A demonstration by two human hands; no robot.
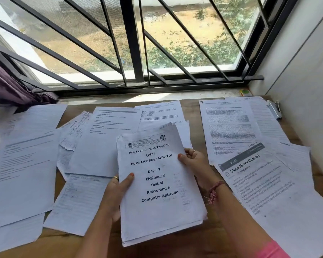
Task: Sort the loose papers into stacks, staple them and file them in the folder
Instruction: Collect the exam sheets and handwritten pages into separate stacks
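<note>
At a wooden table below a barred window, a person holds a sheaf of printed papers between both hands, lifted over the middle of the table. Its top sheet reads "Pre Examination Training (PET)", "Day - 2", "Module - 2" and "Test of Reasoning & Computer Aptitude". On the sheaf's left edge the left hand has its grip closed, thumb pressed on the front page and fingers behind. On the right edge the right hand pinches higher up, thumb on the face of the sheet. A red thread band circles the right wrist, and a pink sleeve shows at the lower edge.

Loose papers lie spread flat across the left half of the table, several overlapping. To the right lies a sheet headed "Close Mirror Cabinet", overlapping a closely printed page. A metal clip sits at the far right corner by the wall. A purple curtain hangs at the left.
</note>
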